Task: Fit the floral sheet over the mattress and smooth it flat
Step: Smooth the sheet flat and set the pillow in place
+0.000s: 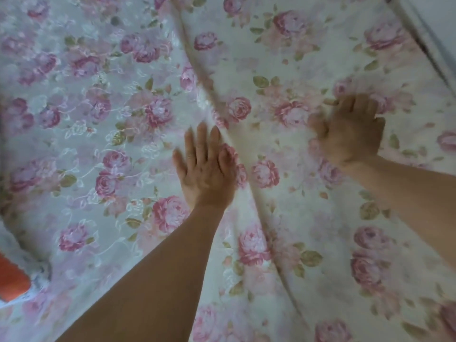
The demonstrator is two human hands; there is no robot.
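An orange object [12, 275] shows at the lower left edge. The floral sheet [103, 119] fills the view, a long fold running down its middle. The left hand [206, 169] lies flat beside that fold, fingers straight; the right hand [352, 134], blurred, bunches sheet in curled fingers.

Open floral sheet, one ridge across it

A raised fold [246, 154] runs diagonally between the left hand [206, 169] and right hand [352, 134]; either side, the floral sheet [86, 114] lies open. An orange object [12, 277] sits at the lower-left edge.
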